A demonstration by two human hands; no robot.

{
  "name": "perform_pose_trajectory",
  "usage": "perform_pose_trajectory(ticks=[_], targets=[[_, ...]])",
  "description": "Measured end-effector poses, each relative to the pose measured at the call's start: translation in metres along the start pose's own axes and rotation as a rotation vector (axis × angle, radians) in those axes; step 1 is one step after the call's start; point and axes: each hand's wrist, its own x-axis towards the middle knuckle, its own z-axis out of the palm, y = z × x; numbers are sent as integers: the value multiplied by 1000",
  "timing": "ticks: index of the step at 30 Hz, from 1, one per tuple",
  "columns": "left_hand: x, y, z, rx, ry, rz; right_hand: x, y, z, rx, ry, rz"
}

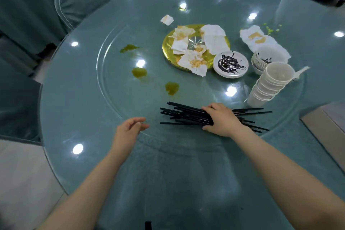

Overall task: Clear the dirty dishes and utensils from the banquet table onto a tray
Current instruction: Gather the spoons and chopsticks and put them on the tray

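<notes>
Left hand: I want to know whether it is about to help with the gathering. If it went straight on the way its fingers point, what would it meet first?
Probably the near ends of the black chopsticks that the right hand grips; the left hand points right across bare glass table, though height is unclear.

**Spills, napkins and covered chairs**

Three greenish sauce spills [139, 72] mark the glass turntable [104, 84]. Stained paper napkins [192, 62] lie crumpled near the middle, one small napkin [167, 19] sits apart beyond them, and more napkins [257, 38] lie to the right. Teal-covered chairs [78, 0] stand around the counter [61, 117].
</notes>
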Motion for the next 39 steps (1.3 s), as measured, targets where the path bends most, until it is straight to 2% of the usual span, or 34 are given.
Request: perform_pose_trajectory(ticks=[10,18,21,25,32,36,39], targets=[[-22,-3,-14,-2,-74,10,-29,-15,-1,36,38,63],[-49,-6,-28,-48,-152,43,-83,-51,3,296,233,140],[-67,-9,-29,-79,-225,61,-123,-65,10,418,329,233],[-88,-13,-21,-136,-375,70,-184,-89,22,453,399,378],[-154,-18,22,-31,-666,100,-319,-83,51,471,499,665],[-186,-18,40,52,-779,145,-389,-70,87,620,599,889],[-222,-27,58,81,-849,176,-444,-69,118,725,646,971]])
